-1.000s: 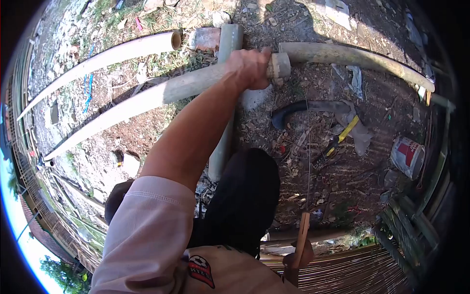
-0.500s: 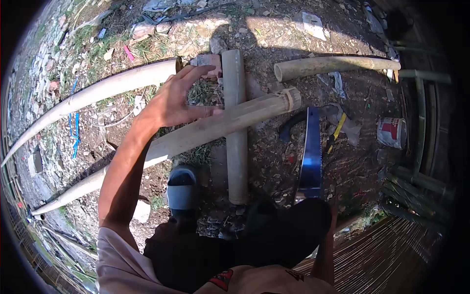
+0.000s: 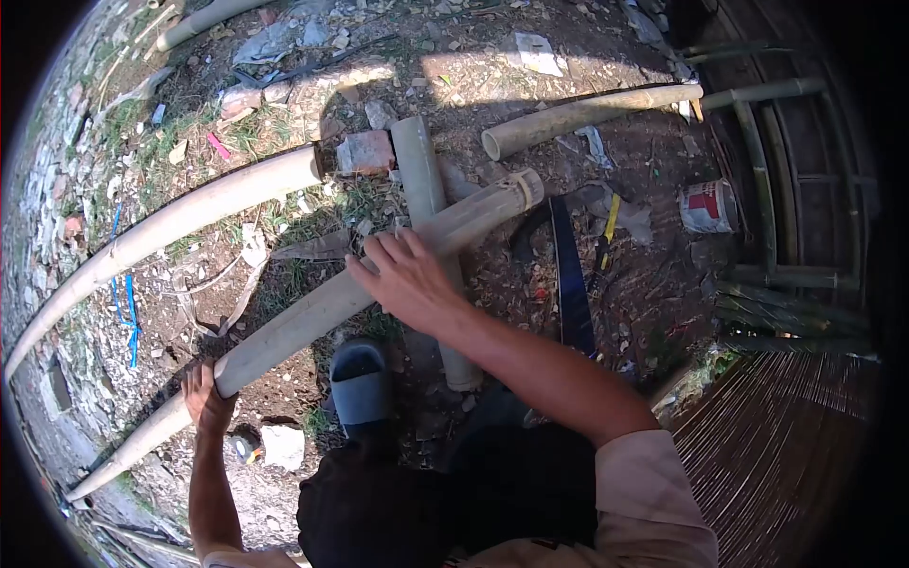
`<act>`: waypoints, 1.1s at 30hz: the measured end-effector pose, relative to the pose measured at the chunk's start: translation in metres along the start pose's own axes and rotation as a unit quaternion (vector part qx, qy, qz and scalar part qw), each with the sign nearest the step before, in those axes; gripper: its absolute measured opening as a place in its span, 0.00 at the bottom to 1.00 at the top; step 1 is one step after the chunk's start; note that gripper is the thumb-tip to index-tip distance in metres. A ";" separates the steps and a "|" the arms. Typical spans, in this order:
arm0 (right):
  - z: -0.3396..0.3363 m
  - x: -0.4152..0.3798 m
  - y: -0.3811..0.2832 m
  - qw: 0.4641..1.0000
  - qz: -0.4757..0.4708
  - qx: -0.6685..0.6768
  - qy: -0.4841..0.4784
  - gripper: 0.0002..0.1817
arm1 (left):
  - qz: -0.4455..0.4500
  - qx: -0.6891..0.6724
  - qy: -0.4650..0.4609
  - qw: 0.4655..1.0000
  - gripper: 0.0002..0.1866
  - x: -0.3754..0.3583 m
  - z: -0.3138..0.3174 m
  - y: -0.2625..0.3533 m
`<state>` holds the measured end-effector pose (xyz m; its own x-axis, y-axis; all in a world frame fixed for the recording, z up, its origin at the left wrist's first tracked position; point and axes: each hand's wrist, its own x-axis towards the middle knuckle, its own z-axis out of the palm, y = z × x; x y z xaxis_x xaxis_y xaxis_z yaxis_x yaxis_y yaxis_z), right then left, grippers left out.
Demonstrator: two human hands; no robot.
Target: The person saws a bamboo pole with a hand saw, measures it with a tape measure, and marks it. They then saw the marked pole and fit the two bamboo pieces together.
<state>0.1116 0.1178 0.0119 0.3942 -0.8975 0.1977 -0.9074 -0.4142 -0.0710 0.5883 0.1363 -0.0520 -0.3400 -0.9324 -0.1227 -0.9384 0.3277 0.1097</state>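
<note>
A long bamboo pole (image 3: 298, 322) slants across the ground, its cut end (image 3: 526, 187) at the upper right. It lies over a shorter bamboo piece (image 3: 418, 166), which runs lengthwise beneath it. My left hand (image 3: 206, 393) is closed around the pole low on the left. Farther up, just short of the crossing, my right hand (image 3: 409, 284) grips the same pole with its fingers bent over the top; the thumb side is partly hidden. A handsaw (image 3: 570, 275) and a yellow-and-black cutter knife (image 3: 609, 230) lie right of the crossing.
Another bamboo pole (image 3: 208, 197) curves along the left, and one more (image 3: 592, 118) lies upper right. A brick (image 3: 365, 151) sits beside the short piece. A paint tin (image 3: 706, 206) stands at the right. My sandalled foot (image 3: 361, 383) is beside the pole.
My left hand, open over the pole before, has moved down and left and closed on it. My right hand has come into view onto the pole. The view has shifted.
</note>
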 end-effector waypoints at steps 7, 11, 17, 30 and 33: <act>0.036 -0.032 -0.038 0.983 0.115 0.057 -0.134 0.18 | -0.048 0.059 0.098 0.992 0.33 -0.048 0.031 0.021; 0.036 -0.036 -0.041 0.994 0.104 0.021 -0.026 0.23 | -0.047 -0.041 -0.019 0.998 0.31 -0.015 -0.008 0.025; -0.003 -0.018 -0.040 0.997 0.081 0.008 0.004 0.27 | -0.005 -0.206 -0.316 0.926 0.41 0.079 -0.075 0.046; -0.005 -0.038 0.035 0.980 0.130 0.033 -0.150 0.42 | 0.029 -0.280 -0.530 0.800 0.42 0.157 -0.049 0.129; 0.006 -0.022 0.027 0.976 0.127 0.069 -0.163 0.46 | -0.036 -0.379 -0.569 0.729 0.43 0.158 -0.045 0.095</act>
<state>0.0792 0.1253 0.0000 0.2055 -0.9650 -0.1628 -0.9625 -0.1692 -0.2119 0.4487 0.0133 -0.0165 -0.5269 -0.0724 -0.8469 -0.7993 -0.2965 0.5226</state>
